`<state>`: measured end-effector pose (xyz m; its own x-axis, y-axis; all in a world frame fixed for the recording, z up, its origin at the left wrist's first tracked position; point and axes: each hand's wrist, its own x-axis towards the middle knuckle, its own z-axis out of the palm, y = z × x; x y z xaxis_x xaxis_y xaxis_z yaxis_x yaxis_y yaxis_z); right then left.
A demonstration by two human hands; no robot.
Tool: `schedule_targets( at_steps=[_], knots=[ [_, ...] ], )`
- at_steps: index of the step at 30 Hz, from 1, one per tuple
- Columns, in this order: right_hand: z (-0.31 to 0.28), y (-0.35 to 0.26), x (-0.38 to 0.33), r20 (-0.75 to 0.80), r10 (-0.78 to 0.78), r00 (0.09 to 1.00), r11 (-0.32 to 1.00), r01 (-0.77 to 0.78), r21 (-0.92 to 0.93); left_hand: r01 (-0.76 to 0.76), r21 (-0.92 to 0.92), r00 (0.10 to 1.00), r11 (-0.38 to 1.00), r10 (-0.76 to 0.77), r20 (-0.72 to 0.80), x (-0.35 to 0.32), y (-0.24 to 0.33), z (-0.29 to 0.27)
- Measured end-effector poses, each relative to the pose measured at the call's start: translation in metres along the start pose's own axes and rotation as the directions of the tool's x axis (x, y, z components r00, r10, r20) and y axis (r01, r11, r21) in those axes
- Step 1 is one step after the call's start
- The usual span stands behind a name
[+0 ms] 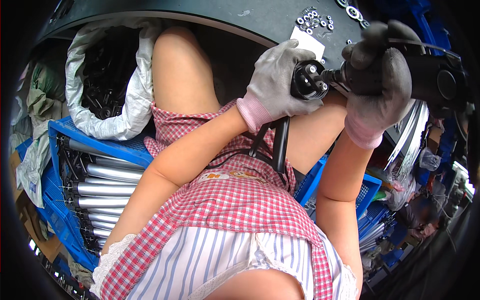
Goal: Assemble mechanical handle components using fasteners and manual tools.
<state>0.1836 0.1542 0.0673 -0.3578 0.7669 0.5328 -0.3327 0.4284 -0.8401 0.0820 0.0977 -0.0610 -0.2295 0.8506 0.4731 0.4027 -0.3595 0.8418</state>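
My left hand [276, 75], in a grey glove with a pink cuff, is closed around a round black hub [301, 82] with silver metal studs on its face. Black tubes [281, 145] extend below that hand over my lap, seemingly from the hub. My gloved right hand [384, 87] grips a black power driver [430, 77], held level. The driver's tip points left and meets, or nearly meets, the hub; whether it touches a stud I cannot tell. Behind my left hand, a white card [307, 44] lies at the table edge.
Small washers and rings [314, 20] lie on the dark table [240, 12]. To my left stand a white sack [75, 85] of black parts and a blue crate [60, 127] with silver tubes [107, 188]. Thin silver rods [411, 135] hang at right, near another blue crate [369, 192].
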Motion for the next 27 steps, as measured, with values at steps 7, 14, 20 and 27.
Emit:
schedule_targets(
  at_steps=[7,14,20,27],
  knots=[
    [-0.032,0.010,0.006,0.093,0.103,0.990,0.958,-0.124,0.258,0.019,0.018,1.000,1.000,-0.019,-0.005,0.000,0.001,-0.002],
    [-0.029,0.012,0.003,0.197,0.033,0.980,0.963,-0.084,0.255,-0.003,0.022,1.000,1.000,0.002,0.025,0.000,0.000,-0.003],
    [-0.016,0.008,0.009,0.149,0.048,0.988,0.993,-0.064,0.101,0.029,-0.008,0.999,1.000,-0.028,0.022,0.000,-0.001,-0.003],
    [0.016,-0.004,0.015,-0.155,0.036,0.987,0.999,-0.036,0.003,-0.042,-0.088,0.999,0.995,0.043,0.011,0.007,0.001,0.000]
  ],
)
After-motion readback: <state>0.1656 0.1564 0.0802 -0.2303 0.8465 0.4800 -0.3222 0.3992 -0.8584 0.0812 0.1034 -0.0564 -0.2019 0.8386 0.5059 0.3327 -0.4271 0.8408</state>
